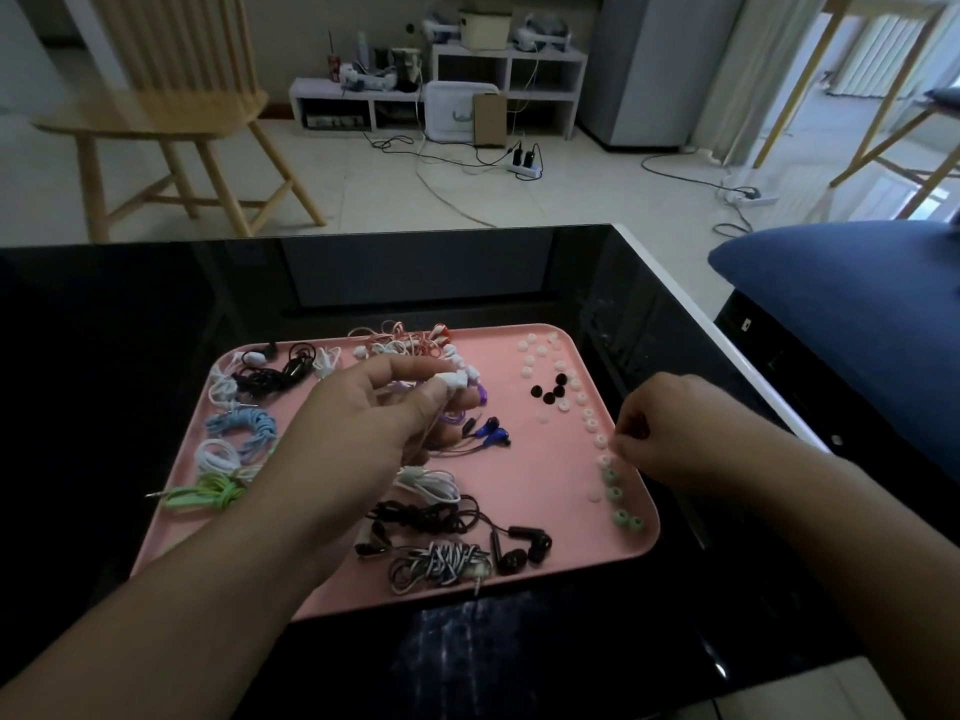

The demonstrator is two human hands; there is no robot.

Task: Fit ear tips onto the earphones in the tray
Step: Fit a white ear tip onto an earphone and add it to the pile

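**A:** Where does the work lie relative to each hand?

**B:** The left hand is raised over the middle of the pink tray, its fingers curled round a white earphone whose bud end points right, toward the ear tips. Its cord hangs below the palm. The right hand is lowered at the tray's right rim, fingers narrowed to a pinch over the column of white ear tips; whether a tip is already between them I cannot tell.

**A:** So which relation governs the next move?

**B:** In my judgement, the gap between the two hands: the bud's open end faces the right hand, so a tip would travel leftward and slightly up to meet it, along the bud's long axis. The right hand is the nearer to every loose tip, including the black ear tips and green ear tips.

**A:** Any writing?

**B:** None legible on the tray, the earphones or the dark table.
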